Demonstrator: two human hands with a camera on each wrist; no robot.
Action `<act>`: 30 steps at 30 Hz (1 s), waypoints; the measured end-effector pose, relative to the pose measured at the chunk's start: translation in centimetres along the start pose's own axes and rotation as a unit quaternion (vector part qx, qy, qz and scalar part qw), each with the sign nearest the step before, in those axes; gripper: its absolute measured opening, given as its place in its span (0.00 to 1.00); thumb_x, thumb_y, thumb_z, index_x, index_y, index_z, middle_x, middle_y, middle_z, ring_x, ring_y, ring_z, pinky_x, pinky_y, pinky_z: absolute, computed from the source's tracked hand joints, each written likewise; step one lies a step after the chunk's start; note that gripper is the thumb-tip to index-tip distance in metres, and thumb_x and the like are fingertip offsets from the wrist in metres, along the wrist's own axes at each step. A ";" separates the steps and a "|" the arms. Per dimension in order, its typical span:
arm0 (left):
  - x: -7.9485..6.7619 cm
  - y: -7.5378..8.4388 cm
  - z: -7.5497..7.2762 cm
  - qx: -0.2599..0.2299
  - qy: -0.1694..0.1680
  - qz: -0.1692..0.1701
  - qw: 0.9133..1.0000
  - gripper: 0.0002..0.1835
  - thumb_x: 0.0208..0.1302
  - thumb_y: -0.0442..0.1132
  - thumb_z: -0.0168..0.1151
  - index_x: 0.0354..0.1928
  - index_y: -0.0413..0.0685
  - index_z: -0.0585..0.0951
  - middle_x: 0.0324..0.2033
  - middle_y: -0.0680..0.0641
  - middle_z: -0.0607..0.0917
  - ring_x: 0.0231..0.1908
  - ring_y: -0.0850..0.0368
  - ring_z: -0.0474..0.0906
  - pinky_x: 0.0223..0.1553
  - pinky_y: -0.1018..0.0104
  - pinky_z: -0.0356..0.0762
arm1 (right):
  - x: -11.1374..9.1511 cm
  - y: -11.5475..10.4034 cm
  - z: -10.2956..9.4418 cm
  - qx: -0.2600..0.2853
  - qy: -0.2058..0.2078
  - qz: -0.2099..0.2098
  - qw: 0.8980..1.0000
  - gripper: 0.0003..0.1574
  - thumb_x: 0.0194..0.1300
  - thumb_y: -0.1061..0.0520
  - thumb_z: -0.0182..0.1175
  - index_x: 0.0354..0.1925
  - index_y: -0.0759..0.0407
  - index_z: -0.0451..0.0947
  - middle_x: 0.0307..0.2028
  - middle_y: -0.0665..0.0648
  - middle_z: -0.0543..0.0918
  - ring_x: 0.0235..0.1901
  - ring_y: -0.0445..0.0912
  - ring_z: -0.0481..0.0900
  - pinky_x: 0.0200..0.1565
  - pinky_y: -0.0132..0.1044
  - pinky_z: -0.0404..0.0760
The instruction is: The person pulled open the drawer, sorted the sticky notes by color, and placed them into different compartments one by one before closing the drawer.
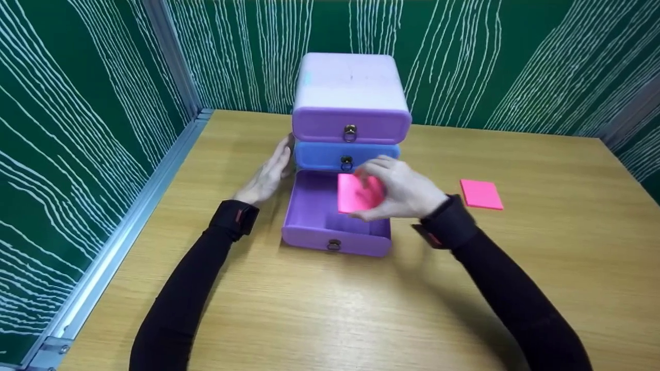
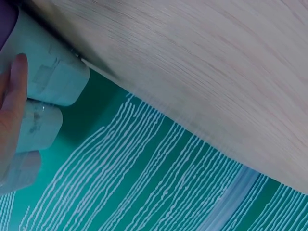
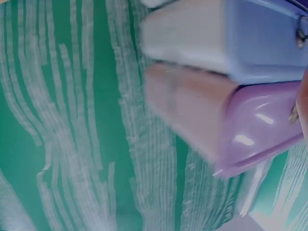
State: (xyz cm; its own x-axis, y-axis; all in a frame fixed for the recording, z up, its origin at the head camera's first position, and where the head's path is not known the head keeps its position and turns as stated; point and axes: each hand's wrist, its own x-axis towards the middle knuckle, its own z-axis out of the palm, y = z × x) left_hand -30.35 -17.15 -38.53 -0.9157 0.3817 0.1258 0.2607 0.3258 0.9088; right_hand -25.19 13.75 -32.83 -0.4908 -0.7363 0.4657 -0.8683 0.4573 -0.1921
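Observation:
A small three-tier drawer unit point(image 1: 350, 77) stands on the table, with its purple bottom drawer point(image 1: 309, 206) pulled out. Above the pulled-out drawer, my right hand point(image 1: 405, 188) pinches a square pink sticky note pad point(image 1: 348, 193) between thumb and fingers. My left hand point(image 1: 268, 172) rests along the unit's left side with its fingers fairly straight. In the left wrist view, fingers point(image 2: 17, 91) lie against the side of the unit. A second pink sticky note pad point(image 1: 481, 194) lies flat on the table to the right. The right wrist view barely catches the right hand.
The blue middle drawer point(image 1: 319, 155) and purple top drawer point(image 1: 322, 125) are pushed in, each with a ring pull. Green walls point(image 1: 454, 67) with white wavy lines enclose the wooden table point(image 1: 330, 304) at the back and sides. A metal rail point(image 1: 118, 221) borders the left edge.

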 end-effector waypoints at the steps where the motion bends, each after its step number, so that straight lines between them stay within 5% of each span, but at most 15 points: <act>1: 0.1 0.0 0.1 -0.003 0.001 0.000 1.000 0.35 0.78 0.60 0.26 0.81 0.58 0.39 0.81 0.47 0.43 0.77 0.39 0.51 0.74 0.41 0.60 | 0.7 -0.2 0.4 0.000 -0.009 0.001 1.000 0.41 0.41 0.39 0.79 0.46 0.64 0.80 0.39 0.58 0.84 0.40 0.50 0.79 0.42 0.41 0.83; 7: 0.3 0.2 0.7 -0.016 0.005 -0.007 1.000 0.35 0.78 0.59 0.28 0.81 0.59 0.41 0.81 0.45 0.45 0.76 0.37 0.54 0.72 0.40 0.63 | 3.3 -0.7 3.3 -0.004 -0.063 0.023 0.998 0.31 0.45 0.39 0.78 0.36 0.58 0.79 0.32 0.54 0.81 0.35 0.47 0.76 0.37 0.37 0.81; 15: 0.4 0.4 0.9 -0.025 -0.002 -0.011 1.000 0.35 0.78 0.60 0.28 0.81 0.59 0.40 0.80 0.41 0.46 0.75 0.35 0.56 0.72 0.41 0.65 | 4.4 -0.6 6.0 -0.007 -0.170 0.061 0.984 0.27 0.51 0.38 0.74 0.33 0.57 0.77 0.34 0.55 0.81 0.35 0.48 0.79 0.37 0.37 0.82; 30: 0.1 0.0 0.3 -0.019 0.011 0.003 1.000 0.35 0.79 0.57 0.29 0.81 0.56 0.40 0.80 0.43 0.46 0.77 0.40 0.52 0.72 0.41 0.65 | 5.4 -1.1 6.0 -0.010 -0.193 0.041 0.980 0.28 0.56 0.35 0.71 0.35 0.57 0.78 0.37 0.56 0.83 0.36 0.49 0.81 0.37 0.38 0.83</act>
State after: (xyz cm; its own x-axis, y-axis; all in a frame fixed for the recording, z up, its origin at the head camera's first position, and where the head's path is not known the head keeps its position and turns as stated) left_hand -30.39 -16.85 -38.59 -0.9211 0.3635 0.1395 0.2543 0.2903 0.9225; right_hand -27.29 6.30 -35.26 -0.5529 -0.8286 0.0878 -0.8250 0.5296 -0.1973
